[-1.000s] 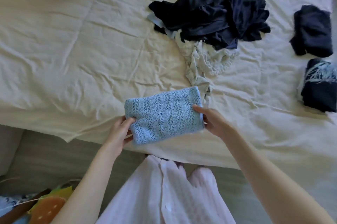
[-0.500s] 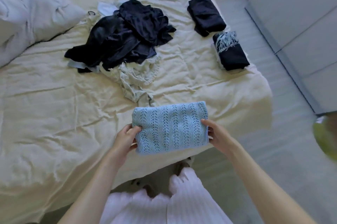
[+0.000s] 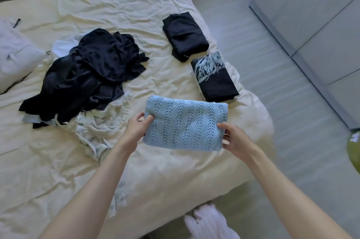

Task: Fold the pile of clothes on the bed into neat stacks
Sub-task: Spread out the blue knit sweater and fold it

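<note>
Folded blue knit (image 3: 185,122) is gripped at its ends by left hand (image 3: 136,128) and right hand (image 3: 234,138) over the bed (image 3: 175,170)

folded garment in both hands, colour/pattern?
Light blue openwork knit folded garment, with lacy zigzag columns; head view, the only one, shows it clearly.

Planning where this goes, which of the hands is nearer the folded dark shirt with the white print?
Right hand: it grips the blue knit's edge below the printed shirt. Left hand grips the far edge.
</note>
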`<state>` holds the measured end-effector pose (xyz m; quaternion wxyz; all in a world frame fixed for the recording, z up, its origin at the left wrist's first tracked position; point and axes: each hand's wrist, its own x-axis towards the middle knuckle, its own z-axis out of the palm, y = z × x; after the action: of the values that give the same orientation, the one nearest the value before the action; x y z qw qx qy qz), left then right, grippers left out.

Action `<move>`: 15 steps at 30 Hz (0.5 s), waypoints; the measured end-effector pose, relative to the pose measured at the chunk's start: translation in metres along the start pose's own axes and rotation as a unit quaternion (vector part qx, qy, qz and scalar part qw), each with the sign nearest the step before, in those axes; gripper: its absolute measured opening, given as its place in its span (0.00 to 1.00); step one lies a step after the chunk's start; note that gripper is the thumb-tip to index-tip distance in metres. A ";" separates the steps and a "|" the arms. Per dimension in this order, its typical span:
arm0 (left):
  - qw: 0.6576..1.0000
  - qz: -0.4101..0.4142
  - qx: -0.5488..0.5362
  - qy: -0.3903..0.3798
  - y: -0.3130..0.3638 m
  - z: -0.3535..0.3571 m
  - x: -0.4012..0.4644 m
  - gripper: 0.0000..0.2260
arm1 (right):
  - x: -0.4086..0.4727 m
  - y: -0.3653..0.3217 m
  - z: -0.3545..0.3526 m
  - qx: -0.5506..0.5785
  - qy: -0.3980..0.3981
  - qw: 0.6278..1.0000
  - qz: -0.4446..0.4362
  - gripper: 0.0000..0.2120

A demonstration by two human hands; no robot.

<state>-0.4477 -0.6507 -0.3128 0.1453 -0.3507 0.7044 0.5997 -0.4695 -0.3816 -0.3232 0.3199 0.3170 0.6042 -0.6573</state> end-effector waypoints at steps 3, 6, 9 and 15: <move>0.999 0.024 0.041 0.008 0.046 0.032 0.046 0.02 | 0.038 -0.041 -0.015 0.022 0.008 1.000 0.008 0.04; 0.994 0.062 0.089 0.034 0.090 0.049 0.098 0.05 | 0.076 -0.079 -0.008 0.052 0.006 0.998 0.024 0.04; 0.978 0.116 0.151 0.086 0.141 0.061 0.159 0.08 | 0.119 -0.117 0.014 0.095 0.003 0.995 0.026 0.04; 0.950 0.198 0.214 0.112 0.242 0.086 0.289 0.14 | 0.215 -0.197 0.062 0.189 -0.026 0.982 0.005 0.09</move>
<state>-0.8342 -0.6535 -0.3343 0.0158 -0.2293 0.8835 0.4083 -0.7576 -0.4384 -0.3746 0.2734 0.3579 0.4589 -0.7658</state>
